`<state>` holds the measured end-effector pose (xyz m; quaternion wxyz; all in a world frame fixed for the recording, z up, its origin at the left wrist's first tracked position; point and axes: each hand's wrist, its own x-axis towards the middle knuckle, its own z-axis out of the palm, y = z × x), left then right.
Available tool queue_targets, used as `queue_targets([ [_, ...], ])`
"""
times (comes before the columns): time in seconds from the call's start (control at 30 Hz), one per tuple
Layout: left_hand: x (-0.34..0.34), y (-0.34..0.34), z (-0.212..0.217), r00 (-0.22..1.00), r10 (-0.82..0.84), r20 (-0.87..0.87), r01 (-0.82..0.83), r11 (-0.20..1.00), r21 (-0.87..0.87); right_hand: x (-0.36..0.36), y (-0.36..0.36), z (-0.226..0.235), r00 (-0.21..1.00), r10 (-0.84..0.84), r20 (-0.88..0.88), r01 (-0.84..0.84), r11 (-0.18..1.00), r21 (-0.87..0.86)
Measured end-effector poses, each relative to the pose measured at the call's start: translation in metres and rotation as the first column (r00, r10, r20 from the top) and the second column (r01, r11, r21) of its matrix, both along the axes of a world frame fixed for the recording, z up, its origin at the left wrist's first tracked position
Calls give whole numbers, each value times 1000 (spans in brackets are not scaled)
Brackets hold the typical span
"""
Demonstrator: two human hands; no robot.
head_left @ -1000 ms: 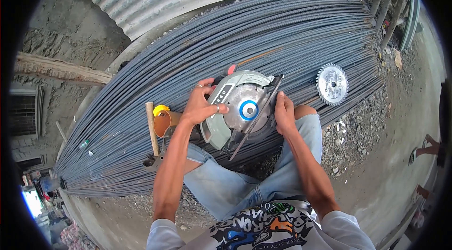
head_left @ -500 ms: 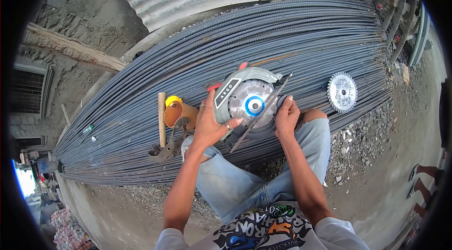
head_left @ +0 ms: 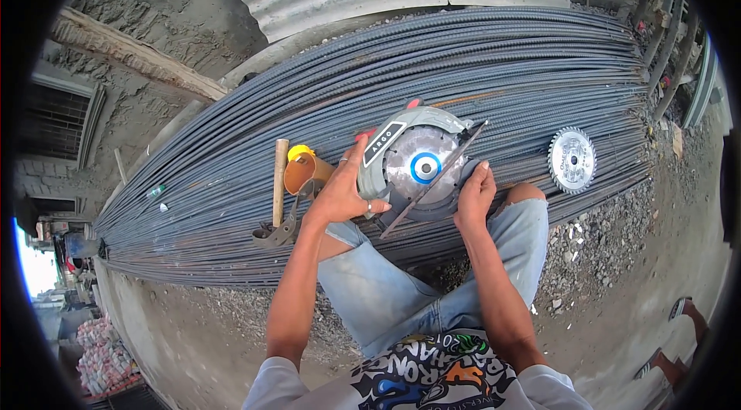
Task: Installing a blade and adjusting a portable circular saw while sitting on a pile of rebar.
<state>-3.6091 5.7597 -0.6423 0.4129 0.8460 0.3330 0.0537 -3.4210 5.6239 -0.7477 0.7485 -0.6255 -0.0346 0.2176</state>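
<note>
Compared with one second ago, the left hand's (head_left: 346, 192) thumb is shifted off the round silver blade with a blue hub ring (head_left: 425, 168) and is now placed at the lower left of the grey-green circular saw (head_left: 413, 155). The mounted blade's face is left less covered. The right hand (head_left: 475, 195) is kept at the saw's right edge throughout. The whole scene is shifted rightward in view, the loose silver toothed blade (head_left: 572, 160) included.

Left grip: closed on the saw housing, thumb in front. Right grip: closed on the saw's dark right edge; exact finger contact hidden. The saw is held above the knees, over the long grey ribbed steel bars (head_left: 494, 63), blade side facing up, its thin dark base plate (head_left: 434, 179) seen edge-on. Whether it is rested on the bars cannot be told.

Counts: saw, one; blades, two (one mounted, one loose on the bars at right); pale wooden handle (head_left: 280, 182), one; tan leather pouch (head_left: 307, 175), one; bright yellow object (head_left: 299, 151) at its mouth, one; bars, too many to be counted.
</note>
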Motion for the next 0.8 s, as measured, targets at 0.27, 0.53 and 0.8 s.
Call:
queue_targets([
  [0.27,-5,0,-7,996,-29,79,33,998,-52,17,-21,-18,980,172,-97,-173,985,-1],
  [0.53,-12,-33,-46,836,253,487,-271,962,-36,70,-76,45,951,269,151,-198,908,-369],
  [0.8,4,-58,-61,692,473,546,-531,846,-60,22,82,196,236,672,702,-402,725,-559],
])
